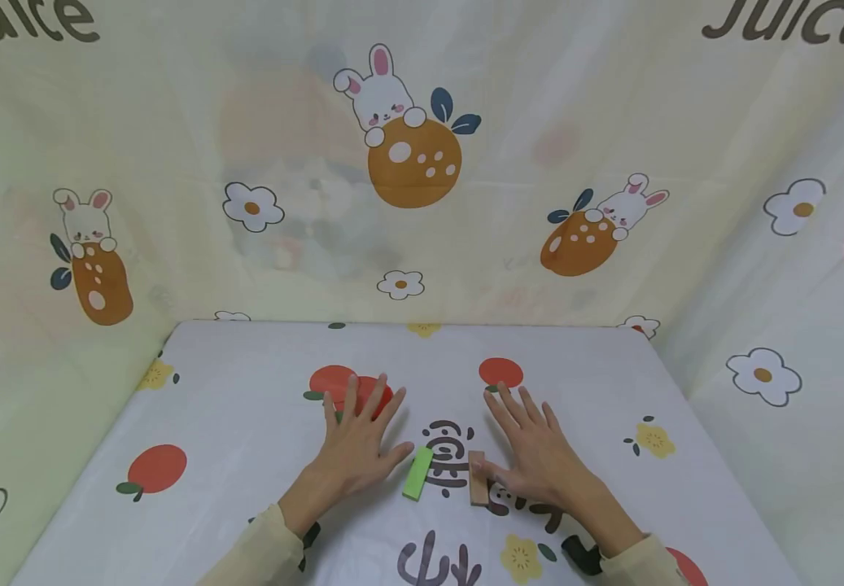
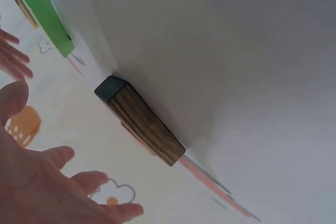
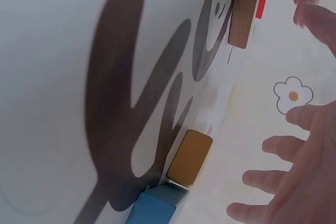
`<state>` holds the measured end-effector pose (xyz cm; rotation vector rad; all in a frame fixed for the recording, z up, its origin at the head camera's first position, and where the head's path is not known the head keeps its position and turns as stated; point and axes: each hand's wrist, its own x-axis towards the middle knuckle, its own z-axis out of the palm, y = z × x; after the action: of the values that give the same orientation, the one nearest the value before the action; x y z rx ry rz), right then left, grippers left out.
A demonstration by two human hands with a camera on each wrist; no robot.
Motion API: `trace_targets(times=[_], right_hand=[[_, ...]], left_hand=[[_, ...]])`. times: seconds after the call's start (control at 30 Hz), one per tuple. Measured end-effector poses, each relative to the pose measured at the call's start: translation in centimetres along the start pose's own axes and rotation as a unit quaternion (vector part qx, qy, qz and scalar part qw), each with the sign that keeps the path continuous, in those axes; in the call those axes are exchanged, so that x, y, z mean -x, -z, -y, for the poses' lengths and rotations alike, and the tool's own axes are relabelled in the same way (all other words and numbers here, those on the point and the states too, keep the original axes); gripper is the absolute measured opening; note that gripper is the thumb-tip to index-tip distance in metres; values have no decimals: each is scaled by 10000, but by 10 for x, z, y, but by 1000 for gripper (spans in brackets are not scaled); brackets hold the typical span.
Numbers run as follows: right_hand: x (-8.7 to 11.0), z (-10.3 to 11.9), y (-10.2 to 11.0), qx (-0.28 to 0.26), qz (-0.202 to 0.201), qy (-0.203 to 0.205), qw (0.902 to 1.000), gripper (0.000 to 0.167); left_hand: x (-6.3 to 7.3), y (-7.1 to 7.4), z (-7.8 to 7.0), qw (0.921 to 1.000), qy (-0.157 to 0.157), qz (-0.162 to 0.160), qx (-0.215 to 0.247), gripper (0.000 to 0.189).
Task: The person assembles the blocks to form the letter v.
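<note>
In the head view my left hand [image 1: 359,443] spreads its fingers over the cloth, left of a bright green block [image 1: 417,474]. Opposite it, my right hand [image 1: 539,448] is spread too, its thumb overlapping a light wooden block [image 1: 478,478]. Neither hand holds anything. The left wrist view has a dark brown wood-grain block [image 2: 142,121] with a dark end near the left hand, and the green block [image 2: 48,19] beyond. By the right hand, the right wrist view catches an ochre block [image 3: 190,158] and a blue block [image 3: 155,205]; the head view hides these two.
A white cloth [image 1: 246,488] printed with red fruit, yellow flowers and dark lettering covers the table. Behind it hangs a pale curtain [image 1: 304,268] with printed rabbits and flowers, and more curtain [image 1: 832,456] closes off the right side.
</note>
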<state>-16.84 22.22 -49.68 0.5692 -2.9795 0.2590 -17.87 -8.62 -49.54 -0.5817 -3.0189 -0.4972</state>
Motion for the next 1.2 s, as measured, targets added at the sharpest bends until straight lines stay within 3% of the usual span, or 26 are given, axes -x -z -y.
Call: trace_targets(times=[0.63,0.93,1.2], right_hand=[[5,1,0,-21,29,56,10000,100],[8,1,-1,-33,49,151,9999,100],[9,2,1,-143,115,330,9993,98]], left_hand=[[1,5,-3,9996,-126,58,-247,83],[3,7,-7,9996,-28,271,-53,84],[4,8,-8,9993,-284,105,-217,81]])
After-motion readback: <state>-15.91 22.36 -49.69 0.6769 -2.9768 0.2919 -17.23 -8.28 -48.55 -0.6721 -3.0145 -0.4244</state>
